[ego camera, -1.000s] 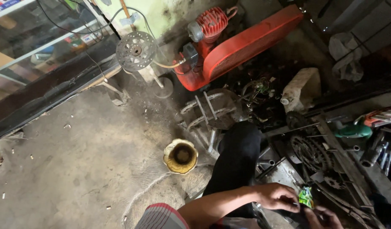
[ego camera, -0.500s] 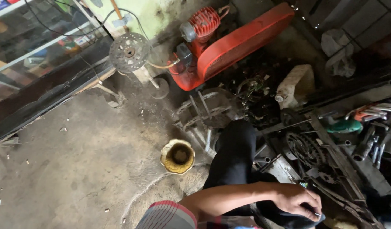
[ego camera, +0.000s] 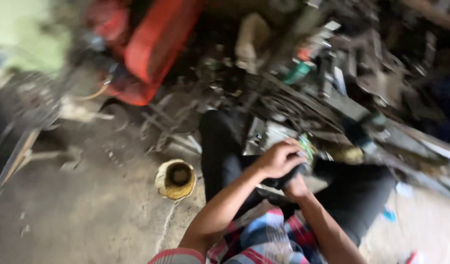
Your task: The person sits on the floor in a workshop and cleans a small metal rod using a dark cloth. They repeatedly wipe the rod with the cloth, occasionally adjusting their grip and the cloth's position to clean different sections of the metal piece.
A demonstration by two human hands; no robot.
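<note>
Green packet (ego camera: 307, 145) at fingertips of both hands (ego camera: 283, 168), above lap.

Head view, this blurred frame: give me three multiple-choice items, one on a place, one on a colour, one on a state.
1. Where does the yellow-rimmed round container stand?
A. on the floor, left of the black-trousered knee
B. on the red machine
C. in the person's lap

2. What colour is the big machine at upper left?
A. blue
B. red
C. white

3. How do the two hands stand?
A. far apart, both flat on the floor
B. close together over the lap, the left hand closed around a small green packet
C. both raised above the head

Answers:
1 A: it sits on the bare concrete floor beside the knee.
2 B: its housing is plainly red.
3 B: the left hand curls over the green packet; the right hand lies just beneath it, mostly hidden.
</note>
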